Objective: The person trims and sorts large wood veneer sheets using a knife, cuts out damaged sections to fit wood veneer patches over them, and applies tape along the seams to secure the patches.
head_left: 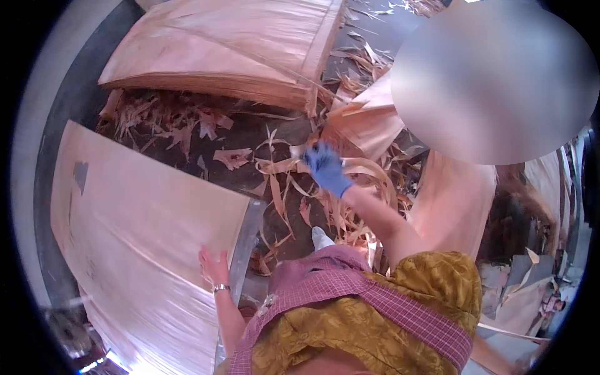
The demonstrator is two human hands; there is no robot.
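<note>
My left hand (214,267), bare with a metal-banded watch at the wrist, rests with its fingers spread near the right edge of a pale wood veneer sheet (150,206). This sheet lies on top at my left, with a dark patch near its far left corner. My right hand (326,170) wears a blue glove with dark fingers and is held out ahead, above loose veneer strips (275,187). Its fingers look closed, and something pale and blurred shows at their tips. I cannot make out what that is.
A tall stack of veneer sheets (219,44) stands at the far side. Torn scraps (231,157) and curled strips cover the dark floor between. More veneer (453,200) lies at the right. A grey metal edge (247,240) runs along the near sheet. A blurred oval hides the upper right.
</note>
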